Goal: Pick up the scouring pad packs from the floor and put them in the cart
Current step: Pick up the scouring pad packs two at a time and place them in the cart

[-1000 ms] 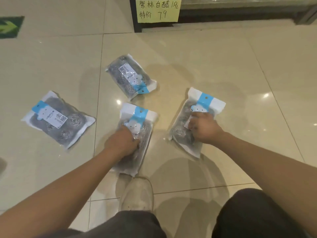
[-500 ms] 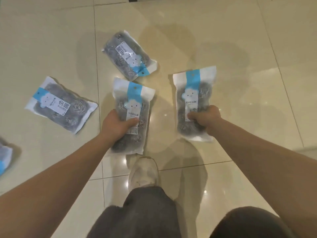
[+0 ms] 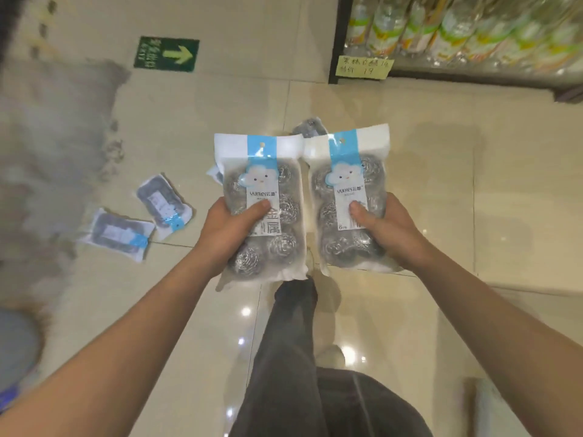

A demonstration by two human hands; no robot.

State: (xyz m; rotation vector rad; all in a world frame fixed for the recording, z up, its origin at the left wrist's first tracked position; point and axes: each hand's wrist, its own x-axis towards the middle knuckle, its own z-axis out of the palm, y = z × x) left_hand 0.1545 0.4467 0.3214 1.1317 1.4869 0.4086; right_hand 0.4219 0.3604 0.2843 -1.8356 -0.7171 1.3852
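At the far left edge a grey, blurred shape [image 3: 47, 152] fills the frame; we cannot tell whether it is the cart, and no cart shows clearly anywhere in the head view. Just right of it, two scouring pad packs lie flat on the tiled floor [image 3: 426, 152]: one floor pack [image 3: 117, 233] nearest the blur, a second floor pack [image 3: 164, 205] touching or just overlapping its upper right corner, both long axes running diagonally.

Our left hand [image 3: 227, 225] is closed around the left pack [image 3: 263, 209], thumb across its label, fingers behind. The pack stands nearly upright, blue header up, its long axis running away from us. A corner of another pack peeks out behind it on the floor.

Our right hand [image 3: 386, 228] grips the right pack [image 3: 348, 200] the same way; the two held packs sit side by side, headers touching or nearly so.

Behind them, a further pack [image 3: 310, 127] shows partly above the headers. At upper right, a shelf of bottles [image 3: 473, 29] carries a yellow price tag [image 3: 362, 67].

We judge that both hands are loaded and level, neither nearer a drop point we can see; the carry probably swings left.
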